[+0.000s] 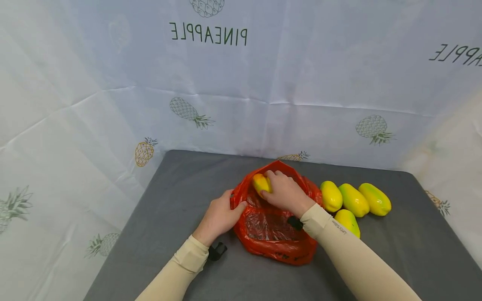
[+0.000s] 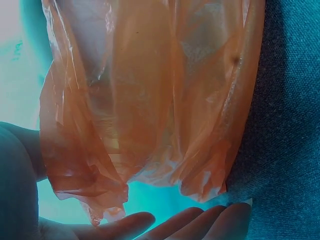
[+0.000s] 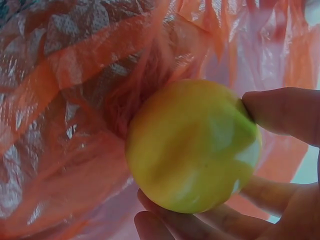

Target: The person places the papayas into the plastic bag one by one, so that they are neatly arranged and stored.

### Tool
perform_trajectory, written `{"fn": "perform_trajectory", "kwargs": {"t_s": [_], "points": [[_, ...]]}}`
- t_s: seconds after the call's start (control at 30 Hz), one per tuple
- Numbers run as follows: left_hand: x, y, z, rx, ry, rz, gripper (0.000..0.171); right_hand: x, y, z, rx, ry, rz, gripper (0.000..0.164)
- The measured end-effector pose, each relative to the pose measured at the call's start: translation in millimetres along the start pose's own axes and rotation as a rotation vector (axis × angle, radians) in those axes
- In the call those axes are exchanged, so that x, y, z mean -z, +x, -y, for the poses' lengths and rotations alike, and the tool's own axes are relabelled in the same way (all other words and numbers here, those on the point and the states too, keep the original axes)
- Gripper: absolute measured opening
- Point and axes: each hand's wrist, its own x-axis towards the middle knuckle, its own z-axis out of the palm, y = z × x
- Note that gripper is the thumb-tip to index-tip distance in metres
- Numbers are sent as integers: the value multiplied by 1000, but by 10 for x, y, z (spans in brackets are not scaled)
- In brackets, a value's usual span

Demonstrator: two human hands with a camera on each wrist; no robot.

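A red plastic bag [image 1: 276, 246] lies with its mouth spread in the middle of the table. My right hand [image 1: 283, 190] is inside the mouth, holding a yellow mango [image 1: 260, 184] between thumb and fingers. In the right wrist view, that mango [image 3: 192, 145] is round from its end, yellow with a green patch, against the bag's film. At the bag's left rim is my left hand [image 1: 222, 213], thumb over the edge. The left wrist view shows its fingers [image 2: 185, 222] fairly straight beneath the translucent film [image 2: 145, 90]. Whether they touch it there is unclear.
Right of the bag lie several more yellow-green mangoes [image 1: 354, 200], one partly behind my right forearm. The dark grey table [image 1: 188, 179] ends at a white curtain [image 1: 241, 121] printed with pineapples.
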Motion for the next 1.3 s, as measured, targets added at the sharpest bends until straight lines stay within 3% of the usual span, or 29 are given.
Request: {"fn": "perform_trajectory", "kwargs": {"t_s": [0.47,0.8,1.07,1.3], "points": [[-13,16,-17,2,21,14,56,-78,42,33,-37,-9,42,63],[-3,6,3,-7,12,8,55,-42,28,-2,-19,4,46,67],[-15,14,-14,5,-16,16,54,296,-282,-68,-10,8,-7,70],[-16,-4,0,14,-10,11,55,517,-724,-204,-30,-32,-83,67]]}}
